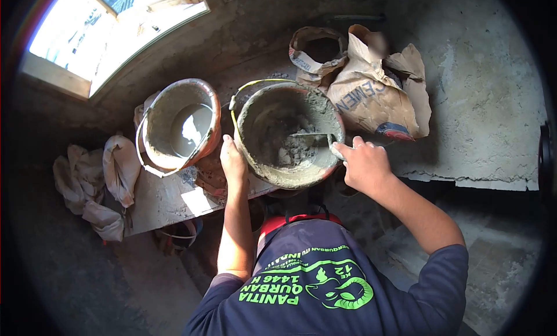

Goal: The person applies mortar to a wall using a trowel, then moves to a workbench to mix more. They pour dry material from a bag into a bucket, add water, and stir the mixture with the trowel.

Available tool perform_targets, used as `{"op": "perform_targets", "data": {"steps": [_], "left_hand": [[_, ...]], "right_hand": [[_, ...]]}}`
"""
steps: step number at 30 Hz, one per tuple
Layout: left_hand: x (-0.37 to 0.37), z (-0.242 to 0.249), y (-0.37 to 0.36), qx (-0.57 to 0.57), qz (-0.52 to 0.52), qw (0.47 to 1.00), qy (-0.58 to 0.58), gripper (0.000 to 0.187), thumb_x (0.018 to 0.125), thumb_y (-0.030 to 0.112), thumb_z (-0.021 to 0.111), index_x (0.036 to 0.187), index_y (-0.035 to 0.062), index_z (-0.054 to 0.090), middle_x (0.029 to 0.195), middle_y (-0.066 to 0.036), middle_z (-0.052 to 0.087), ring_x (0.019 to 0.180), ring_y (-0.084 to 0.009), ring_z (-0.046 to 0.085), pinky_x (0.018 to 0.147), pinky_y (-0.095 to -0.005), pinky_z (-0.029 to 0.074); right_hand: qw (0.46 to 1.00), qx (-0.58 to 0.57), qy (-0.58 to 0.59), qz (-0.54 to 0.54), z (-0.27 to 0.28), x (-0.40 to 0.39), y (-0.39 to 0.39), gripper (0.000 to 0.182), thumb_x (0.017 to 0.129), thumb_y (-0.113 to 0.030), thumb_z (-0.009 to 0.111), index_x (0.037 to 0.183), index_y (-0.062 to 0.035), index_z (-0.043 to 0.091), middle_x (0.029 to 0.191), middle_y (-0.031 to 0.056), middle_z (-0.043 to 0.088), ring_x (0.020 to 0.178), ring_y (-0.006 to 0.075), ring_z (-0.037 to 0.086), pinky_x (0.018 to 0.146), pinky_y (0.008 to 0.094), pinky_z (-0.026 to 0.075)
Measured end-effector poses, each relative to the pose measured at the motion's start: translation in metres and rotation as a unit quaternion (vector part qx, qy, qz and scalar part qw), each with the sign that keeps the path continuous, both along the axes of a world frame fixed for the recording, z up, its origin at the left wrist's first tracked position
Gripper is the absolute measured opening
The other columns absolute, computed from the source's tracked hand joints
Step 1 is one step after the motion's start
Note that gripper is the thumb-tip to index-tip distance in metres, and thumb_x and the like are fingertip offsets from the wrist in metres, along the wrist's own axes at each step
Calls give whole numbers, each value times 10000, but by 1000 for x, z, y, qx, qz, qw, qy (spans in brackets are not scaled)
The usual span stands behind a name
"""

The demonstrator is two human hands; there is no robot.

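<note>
A mortar-crusted bucket [255, 156] with a yellow-wrapped wire handle stands in front of me. Grey cement mix [297, 153] lies in its bottom, partly dry and crumbly. My left hand [234, 163] holds the bucket's left side; the fingers against the wall are partly hidden. At the right rim, my right hand [366, 165] is closed around the handle of a trowel [313, 134]. The trowel's thin blade reaches into the bucket over the mix, seen nearly edge-on.
A second bucket [152, 140] holding water stands to the left. Open paper cement bags [362, 95] sit behind on the right. Crumpled pale sacks [120, 168] hang at the left end of the concrete slab [478, 104]. A window opening [110, 34] lets sunlight in.
</note>
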State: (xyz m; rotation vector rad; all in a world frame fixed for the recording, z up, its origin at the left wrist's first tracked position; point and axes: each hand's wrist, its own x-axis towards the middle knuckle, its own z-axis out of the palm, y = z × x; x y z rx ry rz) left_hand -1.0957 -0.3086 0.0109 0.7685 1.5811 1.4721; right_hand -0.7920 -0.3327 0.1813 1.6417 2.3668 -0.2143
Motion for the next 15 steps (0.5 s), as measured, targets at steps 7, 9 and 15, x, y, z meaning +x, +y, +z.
{"op": "perform_targets", "data": {"steps": [7, 9, 15], "left_hand": [[-69, 117, -96, -97, -276, 945, 147, 321, 966, 299, 679, 1119, 17, 672, 857, -68, 705, 790, -134, 658, 695, -294, 521], [-124, 143, -101, -100, -281, 952, 72, 277, 976, 263, 640, 1093, 15, 683, 838, -60, 709, 716, -124, 651, 638, -269, 518], [-281, 132, 12, 15, 156, 866, 474, 263, 946, 303, 689, 1030, 54, 685, 913, -102, 692, 806, -210, 651, 777, -332, 524]], "right_hand": [[949, 260, 176, -16, -15, -14, 1, 304, 828, -168, 703, 1124, -102, 711, 1190, 165, 611, 978, 375, 652, 812, 467, 538], [913, 335, 234, -1, -1, -40, -6, 209, 810, -112, 711, 1010, -52, 719, 1157, 149, 651, 1033, 361, 616, 877, 453, 503], [717, -256, 642, -91, -32, -195, -37, 432, 901, -122, 718, 1296, -24, 573, 1101, 126, 671, 928, 170, 681, 792, 326, 578]]}}
